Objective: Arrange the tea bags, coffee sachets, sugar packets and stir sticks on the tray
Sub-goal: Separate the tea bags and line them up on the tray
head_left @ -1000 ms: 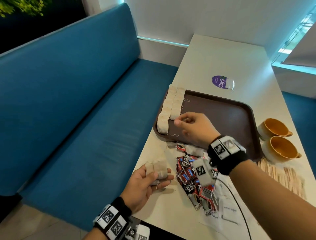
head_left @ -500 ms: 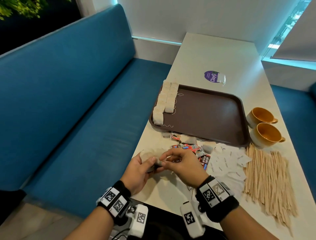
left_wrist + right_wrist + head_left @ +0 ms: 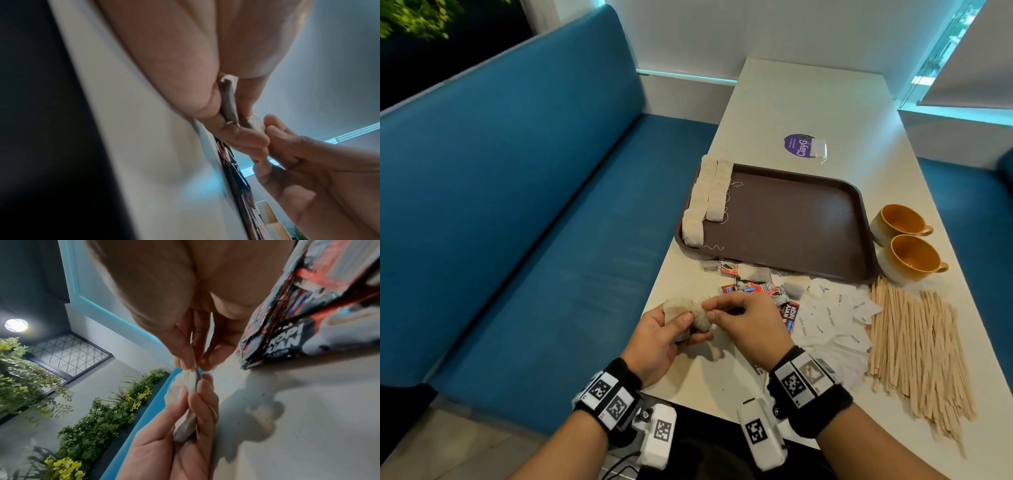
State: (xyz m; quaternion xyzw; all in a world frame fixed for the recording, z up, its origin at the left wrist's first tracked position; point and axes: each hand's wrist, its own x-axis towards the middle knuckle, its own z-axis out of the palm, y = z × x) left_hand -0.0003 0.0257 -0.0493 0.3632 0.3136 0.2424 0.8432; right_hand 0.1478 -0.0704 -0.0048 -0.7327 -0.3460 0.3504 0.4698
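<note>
My left hand (image 3: 671,329) holds a small stack of tea bags (image 3: 679,306) above the table's near left edge. My right hand (image 3: 736,317) pinches the top tea bag (image 3: 190,381) of that stack between thumb and forefinger. A brown tray (image 3: 808,219) lies further back with two rows of tea bags (image 3: 707,198) along its left side. Red coffee sachets (image 3: 756,291), white sugar packets (image 3: 828,318) and wooden stir sticks (image 3: 917,346) lie loose on the table in front of the tray. In the left wrist view the held tea bags (image 3: 229,100) sit between my fingers.
Two orange cups (image 3: 907,246) stand to the right of the tray. A purple sticker with a clear packet (image 3: 804,147) lies behind the tray. A blue bench (image 3: 517,222) runs along the table's left side.
My right hand came back from the tray's tea bag rows to my left hand and now pinches a tea bag from the held stack. The view has shifted to the right.
</note>
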